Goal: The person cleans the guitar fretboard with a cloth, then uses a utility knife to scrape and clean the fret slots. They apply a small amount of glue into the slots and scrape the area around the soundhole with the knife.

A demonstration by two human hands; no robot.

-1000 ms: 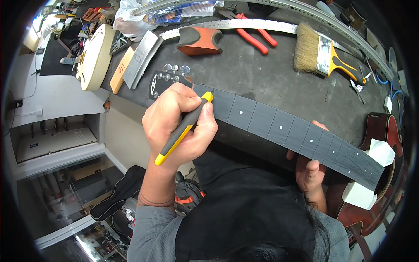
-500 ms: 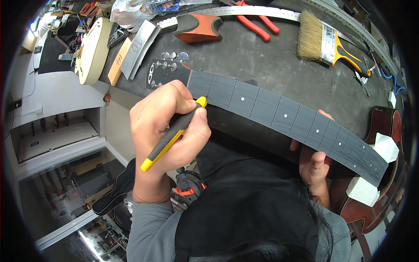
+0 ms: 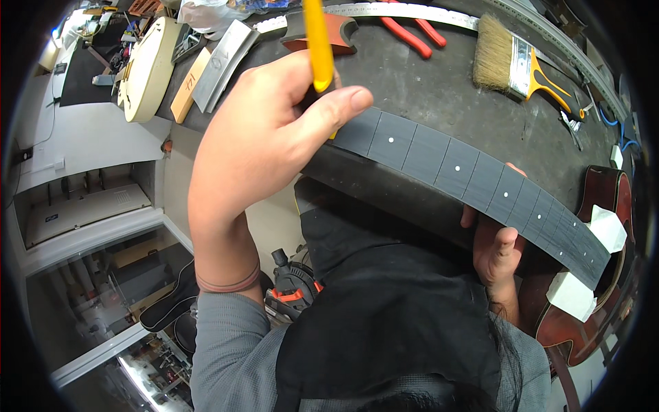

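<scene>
My left hand (image 3: 261, 137) is closed on a yellow and dark grey pen-like tool (image 3: 318, 48), now raised steeply over the nut end of a guitar neck, hiding the headstock. The dark fretboard (image 3: 473, 175) has white dot inlays and runs diagonally down to a dark red guitar body (image 3: 563, 333), with white paper pieces (image 3: 571, 296) on both sides of the board's lower end. My right hand (image 3: 498, 254) grips the neck from beneath, with its thumb at the near edge and fingertips over the far edge.
On the dark bench (image 3: 419, 96) lie a wide brush (image 3: 501, 58), red-handled pliers (image 3: 405, 38), a red-black block (image 3: 343, 38), a long metal rule (image 3: 439, 17), metal and wooden blocks (image 3: 189, 86). A cream guitar body (image 3: 147, 65) is at left; a power tool (image 3: 292, 288) is below.
My left hand has turned and moved up over the headstock, swinging the tool from a downward slant to nearly upright. My right hand still holds the neck, slightly farther right in view.
</scene>
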